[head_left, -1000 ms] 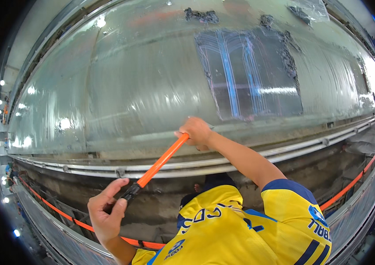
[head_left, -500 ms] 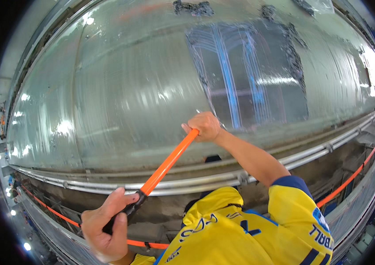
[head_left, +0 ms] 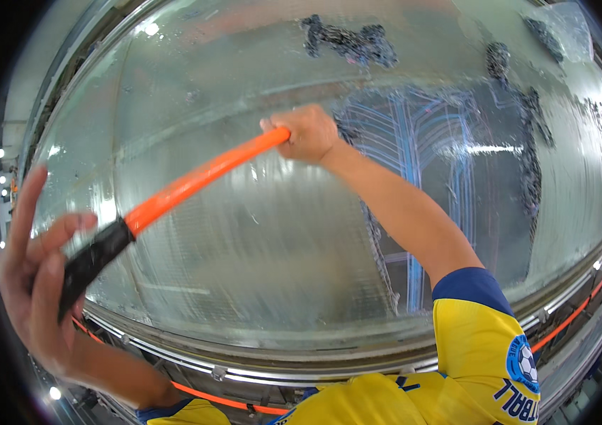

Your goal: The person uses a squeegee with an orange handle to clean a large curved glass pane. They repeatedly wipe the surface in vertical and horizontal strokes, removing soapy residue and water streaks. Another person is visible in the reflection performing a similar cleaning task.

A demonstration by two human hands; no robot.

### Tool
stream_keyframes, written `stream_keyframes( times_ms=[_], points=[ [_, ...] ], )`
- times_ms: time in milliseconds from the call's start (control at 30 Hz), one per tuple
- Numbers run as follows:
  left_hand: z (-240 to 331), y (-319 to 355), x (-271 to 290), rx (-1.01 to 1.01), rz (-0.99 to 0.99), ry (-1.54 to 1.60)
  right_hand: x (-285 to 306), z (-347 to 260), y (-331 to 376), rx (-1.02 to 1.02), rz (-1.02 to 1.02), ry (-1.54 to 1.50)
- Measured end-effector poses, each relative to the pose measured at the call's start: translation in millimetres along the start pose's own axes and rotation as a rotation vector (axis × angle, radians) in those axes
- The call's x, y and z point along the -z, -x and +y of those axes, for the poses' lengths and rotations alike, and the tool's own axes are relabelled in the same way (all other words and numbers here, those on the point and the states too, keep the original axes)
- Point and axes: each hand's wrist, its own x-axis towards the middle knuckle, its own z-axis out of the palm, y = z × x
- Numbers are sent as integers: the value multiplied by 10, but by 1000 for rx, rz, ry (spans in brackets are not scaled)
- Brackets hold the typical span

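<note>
Both forearms bare, no gloves, no watch or rings visible. Left hand (head_left: 35, 283) and right hand (head_left: 308, 133) uncovered. Yellow short-sleeved jersey (head_left: 471, 354); sleeve ends above elbow in dark blue cuff band (head_left: 472, 287). Round blue-and-white football badge (head_left: 523, 363) on right sleeve, dark blue lettering below it. Dark blue trim on second sleeve at lower left. Fabric smooth, sporty.

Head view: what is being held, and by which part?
A long orange pole: left hand on its black grip end, right hand around its far end.
</note>
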Motion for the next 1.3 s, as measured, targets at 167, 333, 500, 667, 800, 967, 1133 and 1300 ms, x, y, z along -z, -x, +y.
stream_keyframes(
  times_ms=[167,333,500,667,800,967,1133,1300],
  points=[
    [-147,-247,-1042,213,-35,206,182,1080,-730,18,-185,300],
    [-339,926,-748,259,241,334,-116,77,49,20,-294,197],
    [-125,2485,-453,304,181,306,217,-1404,1318,-85,-326,97],
    [277,3776,-613,409,96,320,1003,-2413,2503,-22,-430,45],
    [737,4391,-787,330,-69,206,1473,-2798,2986,30,-448,-4],
    [1092,4293,-929,60,-36,146,1549,-2804,3067,17,-365,-18],
    [993,3585,-923,-40,-60,79,1430,-2302,2709,62,-282,-6],
    [736,2428,-705,-335,-92,-55,1191,-1772,2126,-67,-290,-25]
  ],
)
